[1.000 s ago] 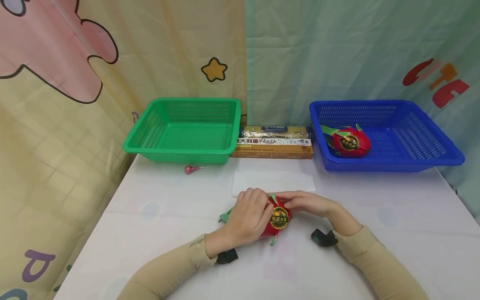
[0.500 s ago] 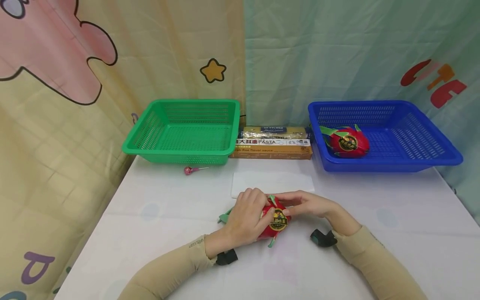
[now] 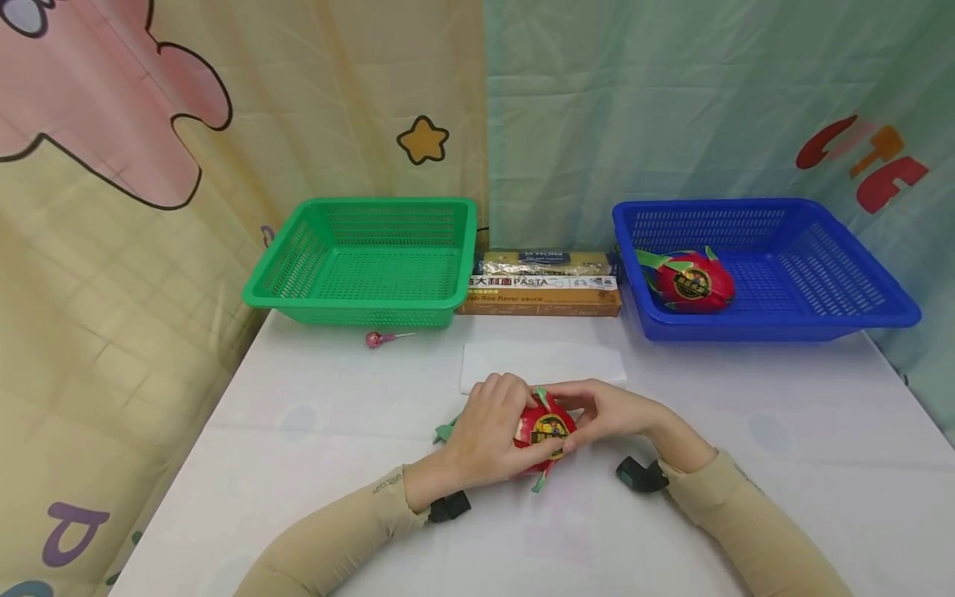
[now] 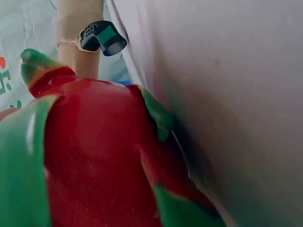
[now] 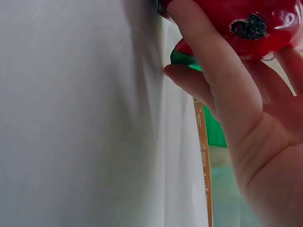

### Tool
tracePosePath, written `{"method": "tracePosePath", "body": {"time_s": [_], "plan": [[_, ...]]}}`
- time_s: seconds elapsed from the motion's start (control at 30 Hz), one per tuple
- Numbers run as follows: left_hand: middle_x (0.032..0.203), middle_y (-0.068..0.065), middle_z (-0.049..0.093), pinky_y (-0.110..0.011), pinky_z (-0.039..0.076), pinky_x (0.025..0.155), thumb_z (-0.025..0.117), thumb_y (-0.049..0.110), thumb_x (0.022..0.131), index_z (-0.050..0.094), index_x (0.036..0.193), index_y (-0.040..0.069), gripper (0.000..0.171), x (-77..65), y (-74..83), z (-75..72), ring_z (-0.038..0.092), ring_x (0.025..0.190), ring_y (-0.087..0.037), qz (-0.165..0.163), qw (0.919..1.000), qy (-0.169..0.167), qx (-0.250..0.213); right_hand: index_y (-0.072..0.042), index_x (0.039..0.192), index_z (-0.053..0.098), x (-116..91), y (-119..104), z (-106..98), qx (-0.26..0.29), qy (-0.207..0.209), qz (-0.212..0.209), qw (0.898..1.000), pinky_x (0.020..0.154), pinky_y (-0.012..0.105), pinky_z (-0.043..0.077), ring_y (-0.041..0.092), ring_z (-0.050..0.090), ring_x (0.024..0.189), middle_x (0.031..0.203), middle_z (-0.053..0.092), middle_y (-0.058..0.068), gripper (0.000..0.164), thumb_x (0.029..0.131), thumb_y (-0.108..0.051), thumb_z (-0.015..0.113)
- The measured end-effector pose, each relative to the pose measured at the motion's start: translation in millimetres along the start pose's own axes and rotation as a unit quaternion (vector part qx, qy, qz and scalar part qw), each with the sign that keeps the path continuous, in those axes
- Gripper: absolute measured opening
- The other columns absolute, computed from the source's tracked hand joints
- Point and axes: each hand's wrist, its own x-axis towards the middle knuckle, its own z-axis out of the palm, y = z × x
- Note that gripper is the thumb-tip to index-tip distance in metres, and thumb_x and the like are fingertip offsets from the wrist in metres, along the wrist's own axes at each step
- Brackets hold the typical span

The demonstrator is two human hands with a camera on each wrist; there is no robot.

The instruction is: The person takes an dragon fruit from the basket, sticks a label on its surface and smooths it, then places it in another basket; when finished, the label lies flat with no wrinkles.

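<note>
A red dragon fruit [image 3: 531, 421] with green-tipped scales lies near the middle of the white table. It bears a round black-and-gold sticker [image 3: 550, 433]. My left hand [image 3: 485, 435] grips the fruit from above and the left, its thumb stretched across to the sticker. From the right, my right hand [image 3: 615, 412] holds the other end between thumb and fingers, the thumb tip at the sticker's edge. In the right wrist view, the fruit's dark end [image 5: 250, 27] faces the palm. The left wrist view shows the glossy red skin [image 4: 99, 151] close up.
Behind stand a green basket [image 3: 358, 313] and a blue basket [image 3: 776, 327] with another dragon fruit [image 3: 694, 283] inside. Pasta packages [image 3: 540, 297] lie between them. A lollipop [image 3: 376, 338] is before the green basket; a folded white sheet [image 3: 543, 363] lies beyond the hands.
My left thumb has stretched right across the sticker, and my right thumb has moved down and left along its edge. The fruit has shifted very slightly left.
</note>
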Motion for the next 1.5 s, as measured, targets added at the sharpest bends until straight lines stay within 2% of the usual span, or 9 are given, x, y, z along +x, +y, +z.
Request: {"method": "tracePosePath", "body": {"time_s": [0.2, 0.4, 0.6, 0.7, 0.83, 0.97, 1.07, 1.23, 1.5], "plan": [[0.093, 0.005, 0.046, -0.022, 0.031, 0.064, 0.067, 0.060, 0.073, 0.045, 0.098, 0.015, 0.056, 2.1, -1.4, -3.4, 0.038, 0.081, -0.009, -0.004, 0.9989, -0.037, -0.029, 0.005, 0.142, 0.033, -3, 1, -1, 0.018, -0.012, 0.003, 1.000, 0.067, 0.036, 0.056, 0.020, 0.062, 0.077, 0.132, 0.044, 0.028, 0.076, 0.078, -0.001, 0.073], [0.092, 0.004, 0.045, -0.023, 0.029, 0.065, 0.060, 0.056, 0.082, 0.044, 0.098, 0.015, 0.047, 3.3, -0.8, -5.5, 0.037, 0.081, -0.010, 0.009, 0.9981, -0.052, -0.031, 0.005, 0.143, 0.031, -3, -1, 0, 0.021, -0.013, -0.009, 1.000, 0.070, 0.038, 0.055, 0.022, 0.060, 0.095, 0.133, 0.043, 0.028, 0.077, 0.079, -0.003, 0.074], [0.093, 0.002, 0.044, -0.024, 0.028, 0.066, 0.048, 0.045, 0.093, 0.044, 0.095, 0.014, 0.031, 4.0, -0.8, -7.4, 0.036, 0.081, -0.012, 0.032, 0.9969, -0.064, -0.032, 0.007, 0.141, 0.031, -6, -3, -1, 0.011, -0.012, -0.017, 1.000, 0.069, 0.038, 0.056, 0.022, 0.060, 0.094, 0.131, 0.044, 0.029, 0.074, 0.081, -0.003, 0.072], [0.092, 0.002, 0.044, -0.025, 0.029, 0.066, 0.045, 0.038, 0.095, 0.043, 0.092, 0.013, 0.025, 5.0, -0.4, -8.2, 0.036, 0.081, -0.013, 0.031, 0.9967, -0.061, -0.044, 0.005, 0.143, 0.028, -6, -5, 1, 0.003, -0.011, -0.024, 1.000, 0.075, 0.040, 0.054, 0.024, 0.056, 0.105, 0.136, 0.040, 0.027, 0.078, 0.079, -0.001, 0.073], [0.090, 0.001, 0.043, -0.026, 0.029, 0.066, 0.043, 0.034, 0.095, 0.042, 0.090, 0.013, 0.022, 5.8, -0.1, -8.8, 0.036, 0.081, -0.014, 0.029, 0.9966, -0.053, -0.057, -0.011, 0.148, 0.023, -3, -7, 11, -0.056, 0.027, -0.007, 0.998, 0.090, 0.037, 0.048, 0.024, 0.045, 0.120, 0.141, 0.038, 0.013, 0.095, 0.073, -0.011, 0.081], [0.091, 0.001, 0.045, -0.026, 0.031, 0.068, 0.043, 0.030, 0.096, 0.044, 0.090, 0.013, 0.018, 6.0, -0.4, -9.8, 0.037, 0.084, -0.013, 0.024, 0.9960, -0.042, -0.075, -0.026, 0.147, 0.024, 3, -8, 24, -0.113, 0.083, 0.022, 0.990, 0.090, 0.033, 0.046, 0.021, 0.050, 0.112, 0.133, 0.045, 0.001, 0.102, 0.066, -0.027, 0.087], [0.092, 0.003, 0.049, -0.025, 0.034, 0.071, 0.045, 0.025, 0.097, 0.049, 0.089, 0.014, 0.014, 4.5, -0.9, -11.5, 0.041, 0.085, -0.012, 0.018, 0.9946, -0.031, -0.097, -0.025, 0.141, 0.032, 4, -6, 29, -0.112, 0.105, 0.016, 0.988, 0.087, 0.033, 0.048, 0.020, 0.052, 0.108, 0.127, 0.049, -0.001, 0.095, 0.065, -0.027, 0.088], [0.102, 0.000, 0.049, -0.024, 0.042, 0.076, 0.052, 0.031, 0.095, 0.057, 0.095, 0.014, 0.017, 0.1, -0.7, -13.4, 0.046, 0.089, -0.011, 0.006, 0.9898, -0.029, -0.139, -0.018, 0.133, 0.041, -1, -4, 32, -0.084, 0.100, -0.017, 0.991, 0.086, 0.034, 0.050, 0.021, 0.052, 0.109, 0.123, 0.051, 0.003, 0.080, 0.067, -0.020, 0.087], [0.107, 0.003, 0.052, -0.021, 0.047, 0.077, 0.057, 0.041, 0.091, 0.051, 0.109, 0.014, 0.034, 0.8, -2.1, -10.1, 0.049, 0.095, -0.007, -0.011, 0.9791, -0.054, -0.196, -0.019, 0.136, 0.041, -25, -5, 32, -0.089, 0.133, -0.003, 0.987, 0.091, 0.032, 0.047, 0.020, 0.046, 0.116, 0.127, 0.050, 0.002, 0.084, 0.066, -0.021, 0.087]]}}
